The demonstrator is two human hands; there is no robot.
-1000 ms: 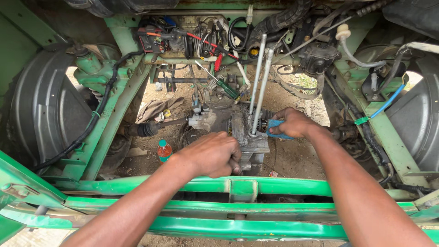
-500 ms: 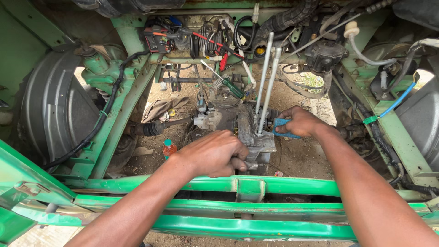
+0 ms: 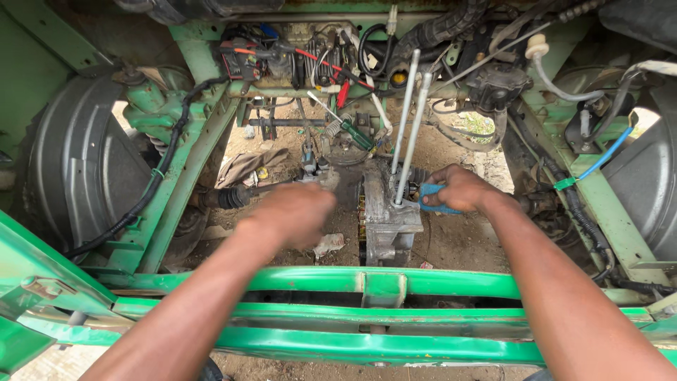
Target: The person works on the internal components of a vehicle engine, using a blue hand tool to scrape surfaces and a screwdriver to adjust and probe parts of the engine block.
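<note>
Looking down into the open green frame (image 3: pixel 384 282) of a small vehicle. Gearbox casing (image 3: pixel 386 219) of grey cast metal sitting at centre, just past the crossbar, with two long steel rods (image 3: pixel 409 127) rising from its top toward 12 o'clock.

Right hand (image 3: pixel 462 189) at 3 o'clock of the casing, fingers wrapped shut round a blue-handled tool (image 3: pixel 431 200) whose tip meets the casing near the rod bases. Left hand (image 3: pixel 296 215) at 9 o'clock of the casing, blurred with motion; cannot tell how far its fingers are open, or whether anything is in them. Drive shaft with rubber boot (image 3: pixel 236 196) running out further toward 9 o'clock. Green-handled screwdriver (image 3: pixel 352 130) resting among the wiring at 12 o'clock.

Risks, as a judgement: tool slipping off the casing and knuckles striking the rods or cast edge, for want of a steadying left hand; casing tipping on loose dirt; grit entering any open seam.

Against half a second ago: left hand then lying on the casing's near left side, sharp; now lifted clear toward 9 o'clock. Right hand and blue tool much as before.
</note>
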